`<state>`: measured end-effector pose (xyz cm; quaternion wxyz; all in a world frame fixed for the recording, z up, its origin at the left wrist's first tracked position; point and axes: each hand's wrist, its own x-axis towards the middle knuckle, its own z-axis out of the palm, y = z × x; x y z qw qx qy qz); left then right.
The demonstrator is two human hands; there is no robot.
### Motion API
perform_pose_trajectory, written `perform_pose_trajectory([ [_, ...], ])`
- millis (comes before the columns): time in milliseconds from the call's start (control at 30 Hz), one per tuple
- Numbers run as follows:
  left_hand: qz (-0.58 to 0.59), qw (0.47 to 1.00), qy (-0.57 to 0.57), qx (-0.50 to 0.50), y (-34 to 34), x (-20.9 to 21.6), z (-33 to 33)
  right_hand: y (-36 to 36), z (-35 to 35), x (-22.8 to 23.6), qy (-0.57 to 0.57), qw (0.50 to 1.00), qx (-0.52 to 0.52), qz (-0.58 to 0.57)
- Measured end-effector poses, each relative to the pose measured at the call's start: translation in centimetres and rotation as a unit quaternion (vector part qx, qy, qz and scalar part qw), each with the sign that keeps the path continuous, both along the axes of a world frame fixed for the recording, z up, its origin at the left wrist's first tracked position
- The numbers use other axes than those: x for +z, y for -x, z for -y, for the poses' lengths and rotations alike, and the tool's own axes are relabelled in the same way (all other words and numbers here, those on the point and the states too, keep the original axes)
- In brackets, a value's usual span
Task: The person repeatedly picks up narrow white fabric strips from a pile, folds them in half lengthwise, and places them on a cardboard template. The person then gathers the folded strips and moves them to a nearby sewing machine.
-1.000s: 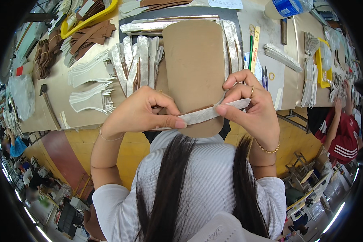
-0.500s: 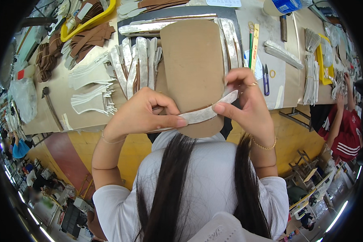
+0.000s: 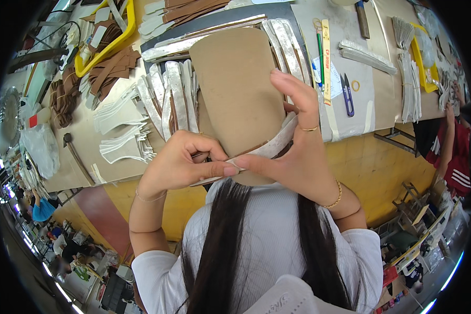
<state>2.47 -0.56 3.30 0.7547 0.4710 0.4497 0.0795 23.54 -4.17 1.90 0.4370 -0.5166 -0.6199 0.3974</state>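
Note:
A curved strip (image 3: 271,147), whitish on its face with a brown layer along one edge, spans between my two hands. My left hand (image 3: 186,161) pinches its left part between thumb and bent fingers. Close beside it, the thumb of my right hand (image 3: 303,141) presses on the strip, almost tip to tip with the left thumb. The right fingers reach up around the strip's right end, index finger raised. Underneath lies a tan rounded board (image 3: 236,78), its lower end jutting past the table edge toward me. Similar strips (image 3: 175,94) lie in rows left of the board.
More strips (image 3: 288,47) lie right of the board on a dark mat. Purple thread snips (image 3: 347,95), a yellow ruler (image 3: 326,63) and a rubber band (image 3: 356,85) sit farther right. At left are a hammer (image 3: 77,157), brown pieces (image 3: 112,70) and a yellow tray (image 3: 102,55). A co-worker's arm (image 3: 447,138) shows at far right.
My right hand has moved left along the strip, bringing its thumb beside my left thumb. The strip's right end now curves upward more. The whole view has shifted and tilted slightly.

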Motion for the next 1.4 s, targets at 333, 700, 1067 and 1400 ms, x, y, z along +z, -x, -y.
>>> perform_pose_trajectory([
  [333, -0.032, 0.999, 0.011, -0.024, 0.5, -0.3, -0.2, -3.0, -1.3, -1.0, 0.137, 0.986, 0.067, -0.068],
  [700, 0.003, 0.999, -0.031, -0.009, 0.8, -0.8, 0.2, -5.9, -1.8, -3.8, 0.220, 0.848, -0.017, -0.482],
  [1067, 0.019, 0.995, -0.075, 0.062, 0.4, -0.2, 1.7, -3.3, 1.7, -1.7, 0.085, 0.983, 0.077, -0.144],
  [1400, -0.037, 0.980, -0.185, 0.056, -1.4, 2.5, 2.3, -2.3, 1.2, -0.2, 0.070, 0.984, 0.062, -0.154],
])
